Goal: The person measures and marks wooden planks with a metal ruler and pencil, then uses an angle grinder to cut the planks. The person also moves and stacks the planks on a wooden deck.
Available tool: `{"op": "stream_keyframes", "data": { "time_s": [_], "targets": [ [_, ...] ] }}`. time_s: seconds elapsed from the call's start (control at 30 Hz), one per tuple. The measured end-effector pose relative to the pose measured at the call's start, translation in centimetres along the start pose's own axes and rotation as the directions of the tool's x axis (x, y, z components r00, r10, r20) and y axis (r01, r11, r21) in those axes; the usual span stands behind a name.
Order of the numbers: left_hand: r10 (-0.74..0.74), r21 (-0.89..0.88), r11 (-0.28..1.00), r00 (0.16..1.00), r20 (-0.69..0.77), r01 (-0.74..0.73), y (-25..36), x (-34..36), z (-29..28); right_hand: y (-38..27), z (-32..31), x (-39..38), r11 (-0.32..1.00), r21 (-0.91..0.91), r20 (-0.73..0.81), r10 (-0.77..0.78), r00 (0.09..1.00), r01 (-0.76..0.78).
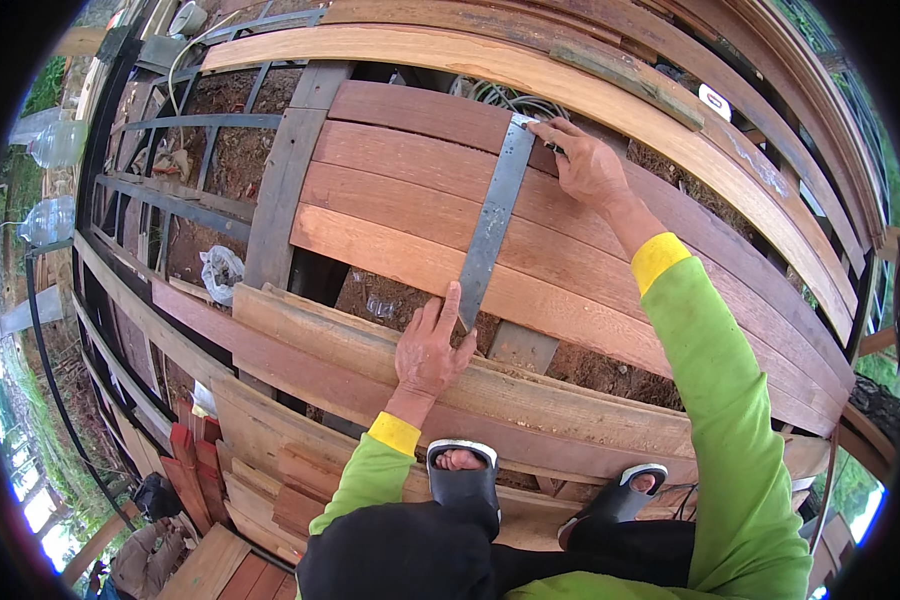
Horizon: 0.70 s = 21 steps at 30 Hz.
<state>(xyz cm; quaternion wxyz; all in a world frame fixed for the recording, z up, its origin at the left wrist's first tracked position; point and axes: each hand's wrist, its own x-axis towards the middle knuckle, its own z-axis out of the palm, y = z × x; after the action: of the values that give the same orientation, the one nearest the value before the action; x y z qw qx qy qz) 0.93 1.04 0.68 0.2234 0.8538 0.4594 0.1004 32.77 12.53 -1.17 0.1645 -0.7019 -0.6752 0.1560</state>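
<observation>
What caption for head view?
Left hand and right hand at opposite ends of a flat grey metal strip laid across brown wooden planks.

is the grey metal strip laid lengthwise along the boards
No, the grey metal strip lies crosswise over the reddish boards, with the left hand at its near end and the right hand at its far end.

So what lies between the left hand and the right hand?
Between the left hand and right hand, the head view shows a flat metal strip lying across brown boards.
</observation>
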Motion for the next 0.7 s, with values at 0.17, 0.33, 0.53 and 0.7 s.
{"op": "stream_keyframes", "data": {
  "time_s": [0.17, 0.33, 0.53, 0.7],
  "targets": [
    [0.032, 0.010, 0.999, 0.997, -0.067, -0.032, -0.36, -0.05, 0.34, -0.12, -0.10, -0.06, 1.000, 0.026, -0.018, 0.001, 1.000, 0.000],
    [-0.087, 0.024, 0.996, 0.996, -0.007, 0.087, -0.01, -0.21, 0.29, 0.31, 0.16, 0.08, 1.000, -0.003, 0.008, 0.006, 1.000, -0.006],
    [-0.039, -0.029, 0.999, 0.997, -0.069, 0.037, -0.16, -0.23, 0.38, 0.30, 0.30, 0.09, 1.000, -0.013, 0.012, 0.013, 1.000, -0.013],
    [0.031, 0.003, 1.000, 0.998, -0.048, -0.030, -0.32, 0.01, 0.40, 0.29, 0.15, 0.02, 1.000, -0.007, -0.018, -0.004, 1.000, 0.004]
  ]
}}
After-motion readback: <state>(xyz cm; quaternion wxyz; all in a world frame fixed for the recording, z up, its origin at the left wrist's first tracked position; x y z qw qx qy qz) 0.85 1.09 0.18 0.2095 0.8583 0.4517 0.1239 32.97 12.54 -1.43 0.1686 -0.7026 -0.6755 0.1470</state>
